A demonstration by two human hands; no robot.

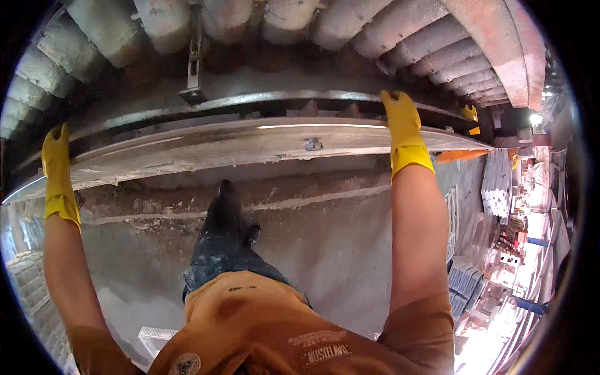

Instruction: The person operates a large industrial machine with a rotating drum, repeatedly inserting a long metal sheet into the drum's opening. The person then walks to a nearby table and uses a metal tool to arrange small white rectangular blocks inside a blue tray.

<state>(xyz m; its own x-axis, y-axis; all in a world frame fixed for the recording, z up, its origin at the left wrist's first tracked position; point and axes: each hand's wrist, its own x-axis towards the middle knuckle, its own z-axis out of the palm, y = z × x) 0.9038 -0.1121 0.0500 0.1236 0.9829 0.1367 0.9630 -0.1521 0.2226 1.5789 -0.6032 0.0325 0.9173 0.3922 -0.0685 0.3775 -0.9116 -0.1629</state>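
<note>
A long, pale, dusty board (225, 148) runs across in front of me, curved by the lens. My left hand (56, 153), in a yellow rubber glove, is closed over its left end. Well to the right, my right hand (405, 128), gloved the same way, grips the board with its fingers hooked toward the far side. A small grey lump (313, 144) sits on the board's near face. Just beyond is a shiny metal rail (269, 97), with a dark gap between the two. The fingertips of both hands are partly hidden.
Rows of grey rounded cylinders (162, 25) line the far side, near a hanging metal bracket (194, 69). Another person's yellow glove (470, 114) is at the board's right end. Stacked pale slabs (497, 181) stand at right. A dirt-strewn ledge (300, 199) lies below the board.
</note>
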